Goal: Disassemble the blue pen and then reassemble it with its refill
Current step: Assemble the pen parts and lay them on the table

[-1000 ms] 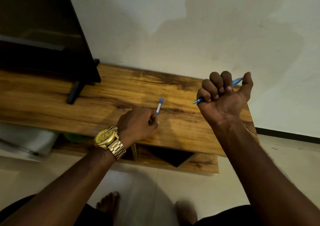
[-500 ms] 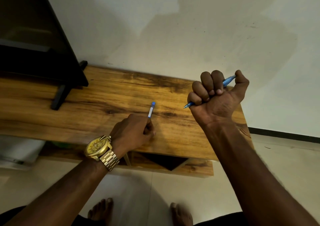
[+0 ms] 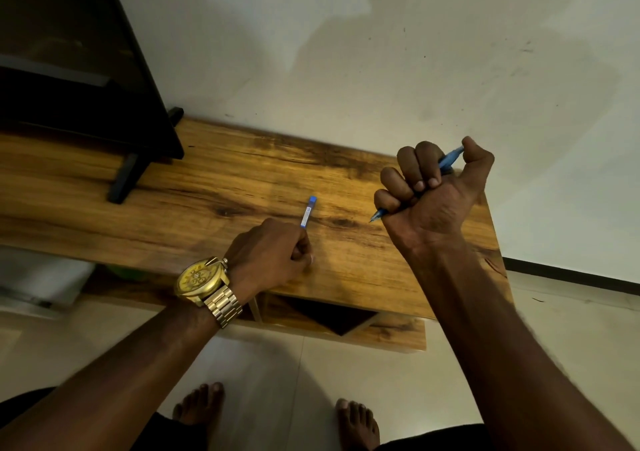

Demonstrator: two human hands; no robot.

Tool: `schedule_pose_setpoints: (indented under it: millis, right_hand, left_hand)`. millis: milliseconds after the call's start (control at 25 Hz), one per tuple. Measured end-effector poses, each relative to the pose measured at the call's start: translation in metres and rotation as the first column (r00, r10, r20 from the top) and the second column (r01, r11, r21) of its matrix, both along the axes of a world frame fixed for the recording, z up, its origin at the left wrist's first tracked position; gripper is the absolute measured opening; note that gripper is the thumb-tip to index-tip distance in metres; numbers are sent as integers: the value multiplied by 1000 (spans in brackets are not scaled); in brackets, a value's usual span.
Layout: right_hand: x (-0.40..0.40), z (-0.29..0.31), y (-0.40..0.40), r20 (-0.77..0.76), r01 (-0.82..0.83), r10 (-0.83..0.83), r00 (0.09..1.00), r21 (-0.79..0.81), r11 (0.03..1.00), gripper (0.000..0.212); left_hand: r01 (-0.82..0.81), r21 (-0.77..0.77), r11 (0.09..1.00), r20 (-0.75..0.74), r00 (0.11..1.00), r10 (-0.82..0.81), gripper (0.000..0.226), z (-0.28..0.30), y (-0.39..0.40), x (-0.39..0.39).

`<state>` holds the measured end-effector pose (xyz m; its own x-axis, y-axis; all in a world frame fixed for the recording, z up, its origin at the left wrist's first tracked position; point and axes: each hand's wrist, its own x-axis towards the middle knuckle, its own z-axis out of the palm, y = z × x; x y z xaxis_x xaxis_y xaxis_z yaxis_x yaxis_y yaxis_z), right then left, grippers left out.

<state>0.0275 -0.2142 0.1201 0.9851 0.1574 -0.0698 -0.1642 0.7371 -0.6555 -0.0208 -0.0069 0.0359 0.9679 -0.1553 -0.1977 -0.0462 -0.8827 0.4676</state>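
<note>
My right hand (image 3: pixel 433 194) is a closed fist around the blue pen (image 3: pixel 450 160), held above the right end of the wooden table (image 3: pixel 214 205). The pen's tip sticks out below the little finger and its back end rests under my thumb. My left hand (image 3: pixel 273 253) rests on the table near its front edge and pinches the lower end of a thin white refill with a blue cap (image 3: pixel 309 211). The refill points away from me, its capped end free above the wood. A gold watch sits on my left wrist.
A black television (image 3: pixel 79 80) on slanted feet stands at the table's back left. A white wall runs behind the table. Below the tabletop is an open shelf compartment (image 3: pixel 329 315). My bare feet (image 3: pixel 201 409) stand on the pale tiled floor.
Both hands keep their grips and barely move relative to the table. The camera has shifted a little, so the scene sits slightly differently in the frame.
</note>
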Motion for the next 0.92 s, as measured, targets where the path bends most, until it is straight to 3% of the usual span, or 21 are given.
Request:
schedule_pose_setpoints:
  millis: [440, 920]
  right_hand:
    - [-4, -6, 4, 39, -102, 103, 994, -26, 994, 66]
    - [-5, 3, 7, 97, -70, 78, 992, -82, 994, 66]
  left_hand:
    - [49, 44, 998, 30, 998, -50, 25, -1, -5, 2]
    - [52, 71, 996, 50, 997, -56, 26, -4, -6, 5]
